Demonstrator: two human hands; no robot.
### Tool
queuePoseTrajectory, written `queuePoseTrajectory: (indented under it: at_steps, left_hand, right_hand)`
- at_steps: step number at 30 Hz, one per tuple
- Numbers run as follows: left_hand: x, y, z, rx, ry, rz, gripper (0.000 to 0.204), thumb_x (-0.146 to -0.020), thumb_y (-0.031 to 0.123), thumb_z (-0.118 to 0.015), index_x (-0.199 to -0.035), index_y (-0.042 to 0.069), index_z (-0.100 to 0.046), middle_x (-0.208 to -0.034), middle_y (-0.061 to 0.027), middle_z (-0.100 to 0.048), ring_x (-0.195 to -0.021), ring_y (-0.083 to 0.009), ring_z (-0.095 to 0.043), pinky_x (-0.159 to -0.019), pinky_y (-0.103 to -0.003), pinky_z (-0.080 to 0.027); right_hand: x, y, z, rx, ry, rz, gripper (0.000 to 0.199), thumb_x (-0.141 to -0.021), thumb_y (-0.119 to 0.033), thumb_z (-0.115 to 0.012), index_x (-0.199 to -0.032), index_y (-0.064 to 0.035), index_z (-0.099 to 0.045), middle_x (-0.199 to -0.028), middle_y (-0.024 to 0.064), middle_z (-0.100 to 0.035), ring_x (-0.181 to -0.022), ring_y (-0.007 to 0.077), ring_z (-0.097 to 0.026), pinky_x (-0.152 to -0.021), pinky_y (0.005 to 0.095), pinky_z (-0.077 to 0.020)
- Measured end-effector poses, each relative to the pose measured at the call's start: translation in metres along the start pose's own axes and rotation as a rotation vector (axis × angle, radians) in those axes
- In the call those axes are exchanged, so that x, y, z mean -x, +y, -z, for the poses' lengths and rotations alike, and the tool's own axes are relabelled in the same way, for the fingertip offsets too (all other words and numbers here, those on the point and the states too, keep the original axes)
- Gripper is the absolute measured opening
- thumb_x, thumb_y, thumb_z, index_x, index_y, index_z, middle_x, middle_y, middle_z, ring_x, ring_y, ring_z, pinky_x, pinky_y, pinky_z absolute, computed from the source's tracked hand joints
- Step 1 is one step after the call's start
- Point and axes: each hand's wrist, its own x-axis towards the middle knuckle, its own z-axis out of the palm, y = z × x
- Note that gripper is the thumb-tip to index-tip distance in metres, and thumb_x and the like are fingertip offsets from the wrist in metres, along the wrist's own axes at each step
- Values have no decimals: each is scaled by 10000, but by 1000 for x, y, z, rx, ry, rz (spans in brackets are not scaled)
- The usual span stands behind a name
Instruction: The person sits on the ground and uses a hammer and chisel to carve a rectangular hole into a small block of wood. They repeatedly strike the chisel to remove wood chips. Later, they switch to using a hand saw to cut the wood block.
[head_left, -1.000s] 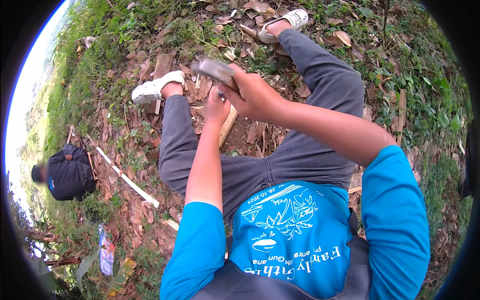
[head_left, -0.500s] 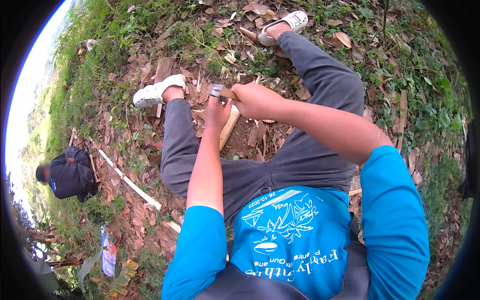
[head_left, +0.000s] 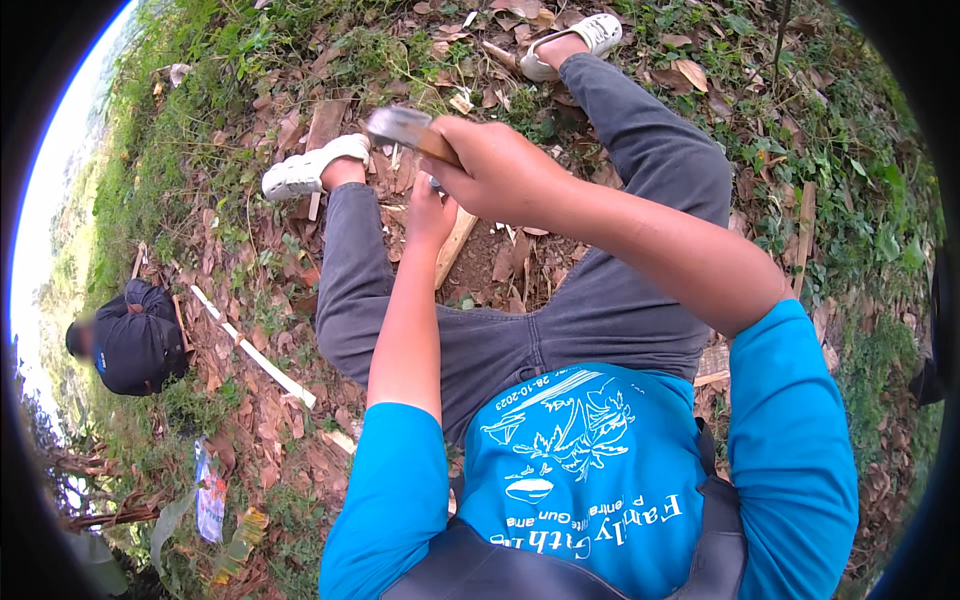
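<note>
My right hand (head_left: pixel 492 172) is closed round the brown wooden handle of a hammer (head_left: pixel 402 128). Its metal head is raised and smeared by motion, beyond and left of the fist. Below it, my left hand (head_left: pixel 428 216) is closed round a slim upright piece, of which only a small metal-looking end (head_left: pixel 435 184) shows above the fingers; its kind cannot be made out. A pale length of wood (head_left: pixel 457 243) lies on the ground between my legs, partly hidden by my left hand and forearm.
My legs are spread, with pale clogs (head_left: pixel 318 168) on my feet. Leaf litter, wood chips and weeds cover the ground. A long white strip (head_left: pixel 255 348) lies at left, near a person in dark clothing (head_left: pixel 142 340). A plastic packet (head_left: pixel 210 495) lies lower left.
My right hand has lifted the hammer up and away from my left hand, its head moving farther and to the left. My left hand stays nearly in place.
</note>
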Motion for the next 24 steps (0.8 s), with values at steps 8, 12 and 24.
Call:
queuePoseTrajectory:
  at_steps: [8,12,24]
  left_hand:
    - [-8,17,-1,142,-11,26,367,-827,37,-739,-1167,57,-602,-1110,-164,-612,-970,-359,-651,-796,-436,-542]
    - [5,30,-2,36,137,-19,280,-839,39,-770,-1052,33,-588,-983,-129,-575,-795,-297,-616,-685,-380,-511]
    - [-9,31,33,278,193,139,121,-969,98,-693,-1024,28,-611,-972,-83,-719,-909,-173,-680,-834,-323,-523]
  right_hand:
    - [12,83,-14,404,-392,-257,198,-998,-192,-622,-1054,-3,-631,-774,201,-660,-657,297,-638,-640,415,-486]
    - [43,80,-1,83,-237,-225,243,-995,-231,-650,-1063,1,-633,-779,137,-645,-688,216,-614,-652,401,-480]
    - [62,126,-1,-621,194,-737,217,-1049,-292,-594,-1089,-103,-496,-759,-48,-480,-498,9,-392,-410,209,-353]
